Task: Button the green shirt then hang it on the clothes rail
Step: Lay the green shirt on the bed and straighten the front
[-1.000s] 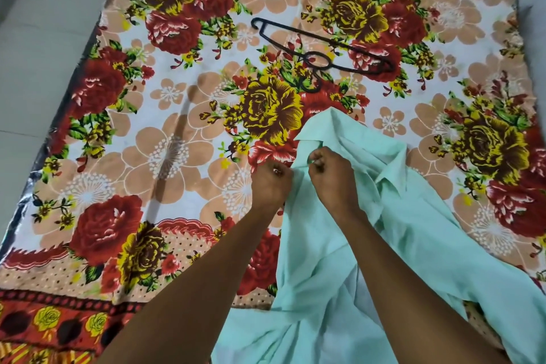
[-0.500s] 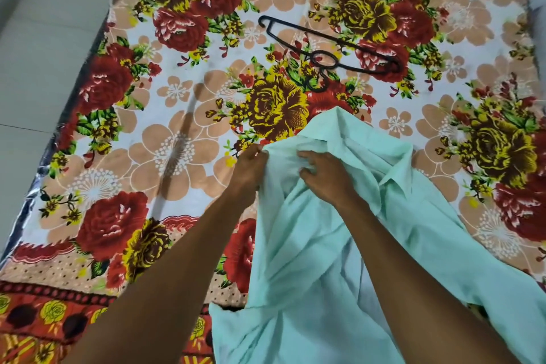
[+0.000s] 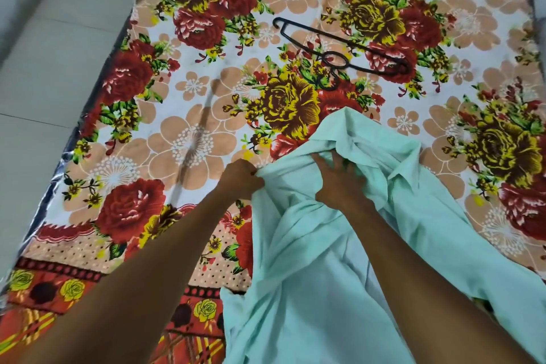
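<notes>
On the floral sheet (image 3: pixel 192 142), near-right, the green shirt (image 3: pixel 310 275) lies bunched. Left hand (image 3: pixel 240 179) pinches its edge; right hand (image 3: pixel 339 183), fingers spread, presses the cloth. Risk: placket twisted, so buttons mismatch w/ holes. Hanger (image 3: pixel 339 49) waits far off.

There is one green shirt (image 3: pixel 339 260). It lies crumpled on one big flowery sheet (image 3: pixel 192 142). There is one black hanger (image 3: pixel 339 49), and it lies on the sheet past the top of the shirt, not touching it. There are two hands. One left hand (image 3: pixel 240 179) pinches the shirt's left edge. One right hand (image 3: pixel 339 183) lies on top of the shirt, near its one collar (image 3: pixel 406 170).
</notes>
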